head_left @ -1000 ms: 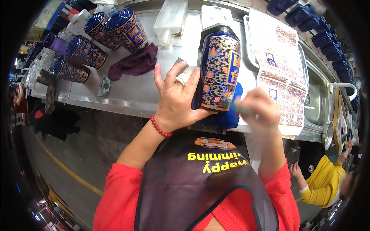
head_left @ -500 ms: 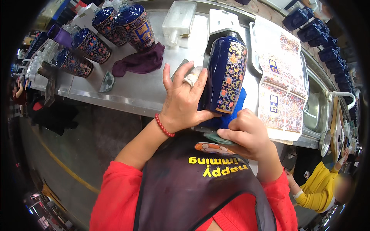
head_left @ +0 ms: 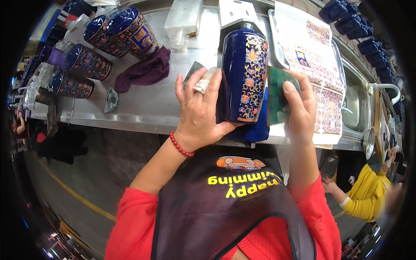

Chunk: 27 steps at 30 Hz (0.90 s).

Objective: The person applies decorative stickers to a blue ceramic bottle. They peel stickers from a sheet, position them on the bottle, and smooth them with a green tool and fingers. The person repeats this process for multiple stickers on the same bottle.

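Note:
A dark blue bottle [head_left: 232, 82] with a colourful floral panel lies tilted, its neck away from me, above a blue cloth [head_left: 261, 130]. My left hand [head_left: 199, 104], a white wrap on one finger, steadies its left side, the thumb against the base. Beside those fingertips is a dark green flat piece [head_left: 190, 74]; whether the hand touches it I cannot tell. Along the bottle's right side, my right hand [head_left: 303, 106] holds a green flat scraper [head_left: 277, 97] upright between thumb and fingers.
Several similar decorated bottles [head_left: 132, 34] stand at the left, near a purple cloth [head_left: 145, 71] and a clear glass bottle [head_left: 184, 19]. Printed floral sheets [head_left: 323, 117] lie over a tray at right, before a sink [head_left: 356, 106]. A person in yellow [head_left: 366, 193] sits lower right.
My right hand has risen from below the bottle's base to its right side, bringing the scraper up. The left hand stays by the bottle. The whole view has shifted slightly.

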Motion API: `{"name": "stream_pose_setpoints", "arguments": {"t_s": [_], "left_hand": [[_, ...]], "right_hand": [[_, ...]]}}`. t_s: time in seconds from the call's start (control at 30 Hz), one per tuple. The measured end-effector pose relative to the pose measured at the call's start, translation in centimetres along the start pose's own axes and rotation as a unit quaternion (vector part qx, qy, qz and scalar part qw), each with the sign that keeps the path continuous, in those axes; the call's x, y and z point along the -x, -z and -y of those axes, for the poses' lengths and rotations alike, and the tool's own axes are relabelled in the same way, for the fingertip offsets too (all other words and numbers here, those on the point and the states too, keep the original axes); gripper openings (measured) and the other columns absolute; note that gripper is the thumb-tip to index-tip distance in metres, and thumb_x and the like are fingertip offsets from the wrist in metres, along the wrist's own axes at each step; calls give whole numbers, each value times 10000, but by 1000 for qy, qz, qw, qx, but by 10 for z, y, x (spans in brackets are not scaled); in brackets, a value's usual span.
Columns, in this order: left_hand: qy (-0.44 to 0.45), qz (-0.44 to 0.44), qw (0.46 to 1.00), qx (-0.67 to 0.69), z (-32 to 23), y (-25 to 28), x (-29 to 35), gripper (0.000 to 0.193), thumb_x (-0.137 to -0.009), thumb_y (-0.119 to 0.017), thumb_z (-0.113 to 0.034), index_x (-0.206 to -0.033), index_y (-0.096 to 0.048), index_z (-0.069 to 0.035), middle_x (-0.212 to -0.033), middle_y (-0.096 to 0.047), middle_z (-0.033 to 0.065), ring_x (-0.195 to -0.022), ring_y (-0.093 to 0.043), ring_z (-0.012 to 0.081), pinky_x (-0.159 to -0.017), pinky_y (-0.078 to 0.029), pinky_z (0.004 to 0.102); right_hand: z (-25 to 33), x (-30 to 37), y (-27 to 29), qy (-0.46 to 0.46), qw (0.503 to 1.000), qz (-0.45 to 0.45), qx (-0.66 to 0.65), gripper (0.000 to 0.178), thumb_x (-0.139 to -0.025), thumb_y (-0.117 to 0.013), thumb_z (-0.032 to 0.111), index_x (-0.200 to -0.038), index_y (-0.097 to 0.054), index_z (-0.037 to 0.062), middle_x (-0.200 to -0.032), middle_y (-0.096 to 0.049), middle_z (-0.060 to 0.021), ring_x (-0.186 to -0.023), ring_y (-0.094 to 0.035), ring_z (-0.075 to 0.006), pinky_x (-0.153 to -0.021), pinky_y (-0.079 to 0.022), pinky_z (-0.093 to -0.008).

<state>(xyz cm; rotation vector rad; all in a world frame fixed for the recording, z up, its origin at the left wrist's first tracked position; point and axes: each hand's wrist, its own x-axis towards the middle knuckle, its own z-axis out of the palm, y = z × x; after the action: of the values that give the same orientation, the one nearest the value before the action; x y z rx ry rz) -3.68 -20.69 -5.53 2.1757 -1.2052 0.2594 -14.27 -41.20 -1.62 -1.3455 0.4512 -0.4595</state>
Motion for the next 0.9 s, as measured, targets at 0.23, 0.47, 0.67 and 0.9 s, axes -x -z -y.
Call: {"name": "stream_pose_setpoints", "arguments": {"t_s": [0.23,0.47,0.67,0.9], "left_hand": [[4,3,1000,19,0,-1,1,1135,-673,-845,-563,-1493,-391,77,-1413,-520,204,-1369,-400,383,-1156,-127,677],[5,8,999,32,0,0,0,1114,-700,-834,-546,-1489,-382,98,-1376,-536,207,-1368,-395,378,-1157,-129,665],[7,4,999,43,-1,0,-1,1114,-701,-850,-524,-1500,-372,87,-1231,-603,192,-1370,-388,373,-1148,-142,664],[8,22,999,32,5,-6,3,1131,-677,-855,-495,-1517,-356,73,-1423,-497,224,-1377,-401,388,-1167,-148,658]], "right_hand": [[-4,-30,-17,84,994,-6,73,350,-990,-588,80,-1328,-563,-11,-1077,-646,-63,-929,-596,-90,-837,-499,-240],[15,-51,-32,173,948,8,266,290,-964,-596,125,-1224,-635,2,-976,-690,-115,-862,-642,-169,-777,-526,-309],[23,-62,-39,133,967,-14,218,304,-966,-603,138,-1234,-634,-1,-958,-711,-106,-841,-672,-195,-762,-545,-317],[25,-46,-41,203,939,46,273,305,-980,-619,134,-1260,-636,15,-1048,-678,-59,-975,-612,-119,-883,-496,-268]]}}
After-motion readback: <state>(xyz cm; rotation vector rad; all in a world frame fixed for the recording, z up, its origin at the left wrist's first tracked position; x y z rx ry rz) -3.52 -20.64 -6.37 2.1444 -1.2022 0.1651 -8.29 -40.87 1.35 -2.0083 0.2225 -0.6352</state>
